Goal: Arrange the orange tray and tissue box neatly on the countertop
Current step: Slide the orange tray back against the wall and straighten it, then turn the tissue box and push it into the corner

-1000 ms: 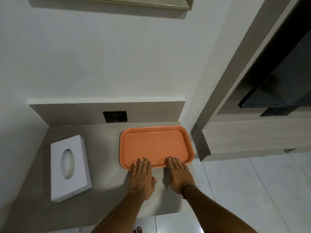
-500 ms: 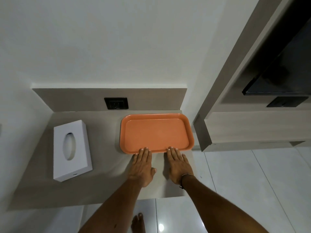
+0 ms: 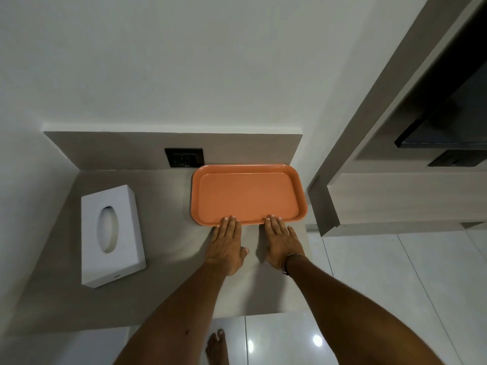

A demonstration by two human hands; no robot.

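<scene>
The empty orange tray [image 3: 247, 196] lies flat at the back right of the grey countertop [image 3: 168, 259], its far rim against the backsplash. My left hand [image 3: 228, 246] and my right hand [image 3: 280, 242] rest flat on the counter, palms down, fingertips touching the tray's near rim. Neither hand grips anything. The white tissue box [image 3: 112, 234], with an oval slot on top, lies on the left side of the counter, apart from the tray and slightly askew.
A black wall socket [image 3: 184, 157] sits in the backsplash just left of the tray. A wooden cabinet edge [image 3: 322, 206] juts out right of the counter. Glossy white floor tiles and a bare foot [image 3: 217, 347] show below the counter's front edge.
The tray has slid away from me to the backsplash, my fingertips following its near rim. The tissue box has stayed in place.
</scene>
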